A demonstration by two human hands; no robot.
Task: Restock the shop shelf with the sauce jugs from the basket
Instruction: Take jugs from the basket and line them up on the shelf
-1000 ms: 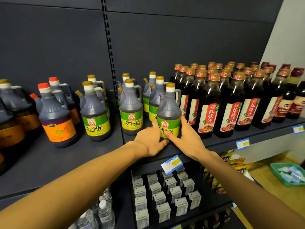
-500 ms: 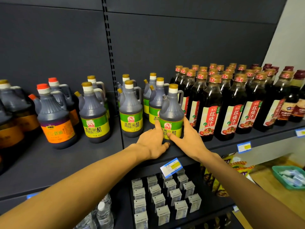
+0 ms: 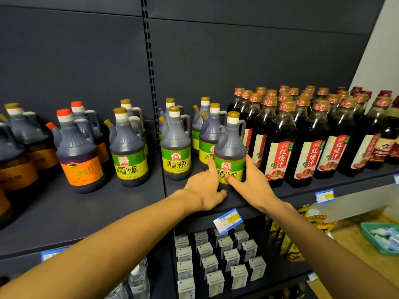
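Fingers [image 3: 212, 167] of both hands lightly bracket the green-labelled jug [image 3: 230, 152] standing at the shelf [image 3: 129, 203] front, so nudge it toward 12 o'clock, label forward, clear of the red-labelled bottles [image 3: 278, 147] at 3 o'clock

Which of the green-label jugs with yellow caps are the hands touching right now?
The front green-label jug, beside the red-label bottles; the left hand and right hand flank its label.
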